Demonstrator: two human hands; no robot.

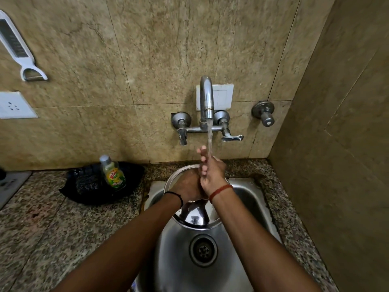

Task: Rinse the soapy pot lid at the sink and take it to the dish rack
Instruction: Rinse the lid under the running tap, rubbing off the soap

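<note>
A round steel pot lid [194, 220] is held tilted over the steel sink [250, 199], its shiny face towards me. My left hand [186, 187] grips it at the middle, covering much of it. My right hand [212, 173] lies against the lid's upper part beside my left hand, fingers apart and pointing up into the stream. Water runs from the wall faucet [206, 98] onto those fingers and the lid. No dish rack is in view.
A dish-soap bottle [112, 172] stands on a black mat [88, 186] on the granite counter [52, 228], left of the sink. The drain [203, 250] is uncovered. A tiled side wall [336, 165] closes in the right. A peeler [19, 47] hangs top left.
</note>
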